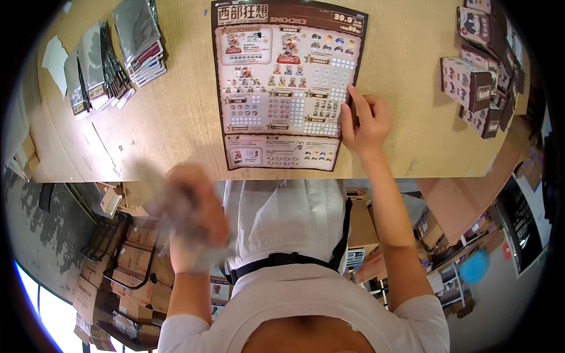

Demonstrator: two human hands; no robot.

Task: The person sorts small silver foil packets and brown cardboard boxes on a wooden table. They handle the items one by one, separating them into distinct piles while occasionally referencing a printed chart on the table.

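Note:
A dark-bordered printed sheet [259, 126] with small pictures and rows of boxes lies flat on the wooden table, its lower edge close to the table's front edge. My right hand [369, 125] rests at the sheet's right side, fingers stretched, with the thumb and index fingertip touching its border. Below the table edge, left of my lap, my left hand [197, 203] is raised and smeared by motion. Its fingers look curled round a blurred greyish thing [175, 213], whose kind I cannot make out.
Silvery packets [138, 35] are stacked at the table's far left, beside dark-edged packets [97, 65] and a torn white paper [55, 63]. Small printed boxes [465, 82] pile up at the right edge. Cardboard cartons [138, 262] stand on the floor to the left.

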